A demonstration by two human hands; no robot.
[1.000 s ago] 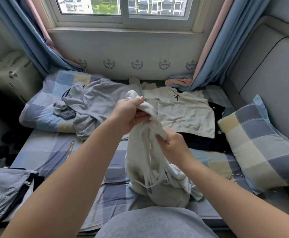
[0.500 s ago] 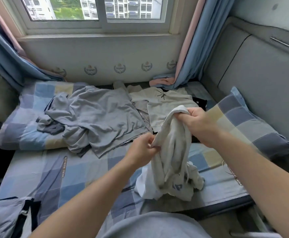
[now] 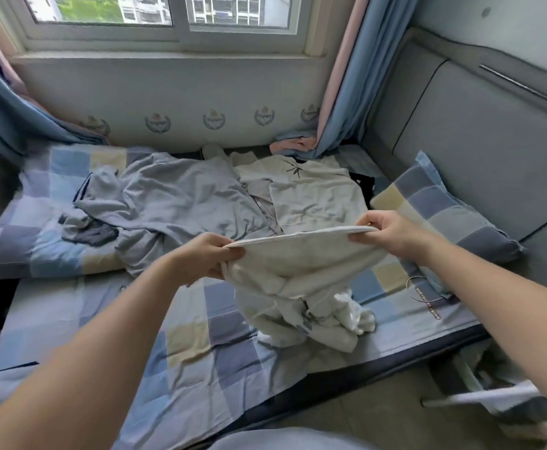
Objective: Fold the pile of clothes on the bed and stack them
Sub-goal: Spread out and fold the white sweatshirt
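My left hand (image 3: 205, 254) and right hand (image 3: 387, 233) each pinch one end of a cream garment (image 3: 301, 271), its top edge stretched taut between them. Its lower part bunches on the checked bed sheet (image 3: 200, 345). Behind it lie a grey shirt (image 3: 181, 203) and a beige T-shirt (image 3: 314, 196).

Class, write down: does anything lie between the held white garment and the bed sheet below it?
Nothing visible. The left hand and right hand grip the white garment, its lower part on the sheet; the grey garment and cream T-shirt lie further back.
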